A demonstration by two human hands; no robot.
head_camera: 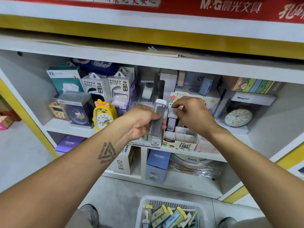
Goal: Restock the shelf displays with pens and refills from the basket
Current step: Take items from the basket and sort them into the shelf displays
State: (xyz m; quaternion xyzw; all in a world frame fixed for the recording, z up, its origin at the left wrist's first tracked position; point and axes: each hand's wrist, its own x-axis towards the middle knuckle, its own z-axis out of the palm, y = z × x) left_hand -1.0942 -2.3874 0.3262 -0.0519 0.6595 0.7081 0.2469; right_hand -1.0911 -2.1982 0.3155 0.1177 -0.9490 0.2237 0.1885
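Note:
My left hand (141, 122) grips a stack of grey refill cases with white caps (158, 116), held upright in front of the middle shelf. My right hand (192, 112) is just right of it, fingers pinched on a thin refill case at the top of the row in the white cardboard display box (181, 142). That box stands on the shelf and has several divided slots; the front ones show bare card. On the floor below sits the white plastic basket (143, 204) holding several yellow-capped refill packs and pens.
The shelf carries a yellow duck clock (103, 116), a blue boxed clock (79, 111), power bank boxes (107, 86), and a boxed clock (238, 117) at the right. Blue boxes (157, 165) stand on the lower shelf. My shoes flank the basket.

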